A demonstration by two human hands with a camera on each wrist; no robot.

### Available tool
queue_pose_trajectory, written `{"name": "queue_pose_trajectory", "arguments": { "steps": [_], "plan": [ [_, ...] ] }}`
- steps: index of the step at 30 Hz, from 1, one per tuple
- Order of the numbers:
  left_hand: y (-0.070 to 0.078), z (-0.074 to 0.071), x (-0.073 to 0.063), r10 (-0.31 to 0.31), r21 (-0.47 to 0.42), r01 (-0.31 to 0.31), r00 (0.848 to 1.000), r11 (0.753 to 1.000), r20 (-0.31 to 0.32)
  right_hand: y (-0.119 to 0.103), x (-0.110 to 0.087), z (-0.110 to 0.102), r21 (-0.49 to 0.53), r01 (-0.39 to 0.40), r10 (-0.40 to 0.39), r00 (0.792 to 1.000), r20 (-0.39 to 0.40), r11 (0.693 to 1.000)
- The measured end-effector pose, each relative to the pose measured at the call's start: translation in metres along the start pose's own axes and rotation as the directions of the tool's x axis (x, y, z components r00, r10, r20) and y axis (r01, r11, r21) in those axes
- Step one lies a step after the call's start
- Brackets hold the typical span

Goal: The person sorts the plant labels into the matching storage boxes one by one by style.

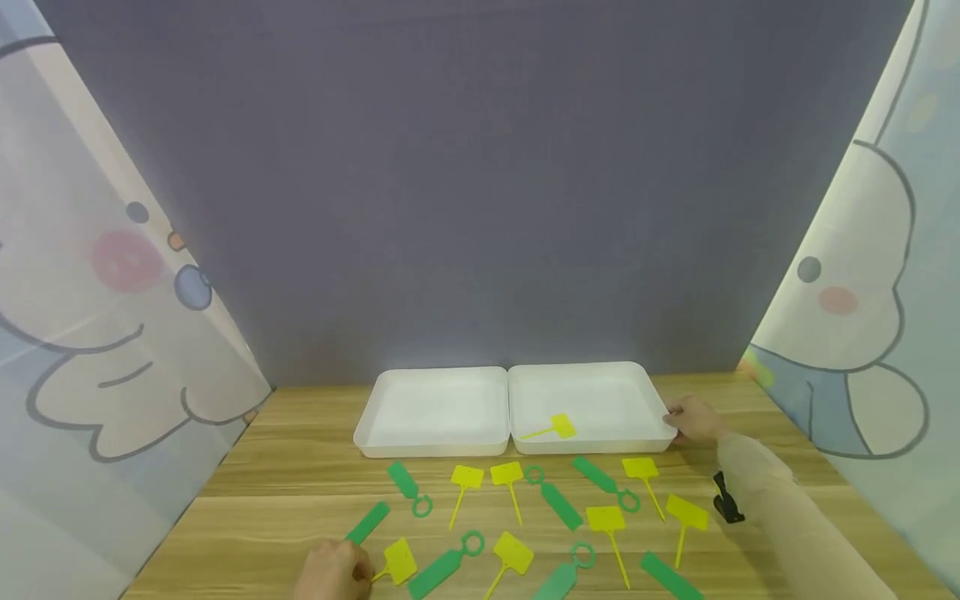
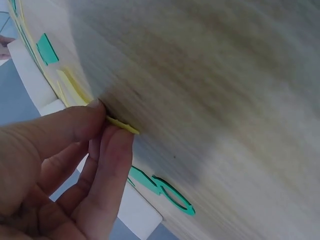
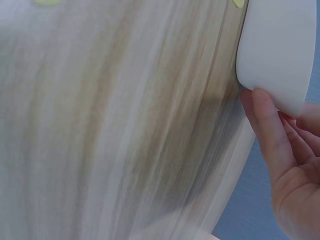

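Note:
My left hand (image 1: 332, 572) is low on the wooden table at the front left. Its thumb and fingers pinch the thin stem of a yellow plant label (image 1: 401, 561); in the left wrist view the stem tip (image 2: 129, 127) pokes out past the fingertips. A green ring-ended plant label (image 1: 367, 523) lies just beyond that hand, its ring end hidden. At the far right, my right hand (image 1: 693, 419) grips the right-hand white tray (image 1: 660, 437) by its right side, fingers at the lower edge in the right wrist view. One yellow label (image 1: 561, 426) lies inside that tray.
The left white tray (image 1: 433, 448) stands against its neighbour. Several yellow labels (image 1: 507, 473) and green ring labels (image 1: 561, 506) are spread in front of the trays. A small black clip-like object (image 1: 726, 502) lies beside the right forearm. A dark curtain (image 1: 480, 208) hangs behind.

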State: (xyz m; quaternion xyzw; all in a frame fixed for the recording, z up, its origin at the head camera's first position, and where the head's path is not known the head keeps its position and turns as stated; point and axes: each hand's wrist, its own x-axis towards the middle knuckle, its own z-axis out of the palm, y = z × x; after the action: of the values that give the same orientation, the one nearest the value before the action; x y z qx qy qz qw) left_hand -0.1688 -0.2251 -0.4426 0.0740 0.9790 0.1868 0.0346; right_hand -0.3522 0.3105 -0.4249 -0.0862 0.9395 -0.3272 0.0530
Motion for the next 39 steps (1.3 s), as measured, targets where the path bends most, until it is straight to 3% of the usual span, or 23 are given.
{"name": "queue_pose_trajectory", "arguments": {
  "steps": [6,11,28,34,39],
  "plan": [
    [-0.006,-0.003,0.004,-0.007,-0.087,0.016,0.995,0.996,0.1,0.002,0.002,0.002,0.012,-0.006,0.006,1.0,-0.001,1.0],
    [-0.01,-0.005,0.005,0.031,-0.124,-0.015,0.991,0.992,0.129,0.002,0.001,0.003,0.01,-0.016,0.016,1.0,-0.005,1.0],
    [-0.017,-0.009,0.006,0.173,-0.056,-0.17,0.984,0.984,0.048,-0.001,-0.001,0.001,0.037,-0.009,0.008,1.0,0.001,0.999],
    [-0.016,-0.014,0.005,0.149,-0.051,-0.147,0.988,0.988,0.035,-0.002,0.0,-0.001,0.037,-0.002,0.001,1.0,0.008,0.999],
    [-0.012,-0.02,0.004,0.105,-0.078,-0.099,0.992,0.992,0.073,0.0,-0.001,0.001,0.038,-0.013,0.012,1.0,0.011,0.999]
  ]
}}
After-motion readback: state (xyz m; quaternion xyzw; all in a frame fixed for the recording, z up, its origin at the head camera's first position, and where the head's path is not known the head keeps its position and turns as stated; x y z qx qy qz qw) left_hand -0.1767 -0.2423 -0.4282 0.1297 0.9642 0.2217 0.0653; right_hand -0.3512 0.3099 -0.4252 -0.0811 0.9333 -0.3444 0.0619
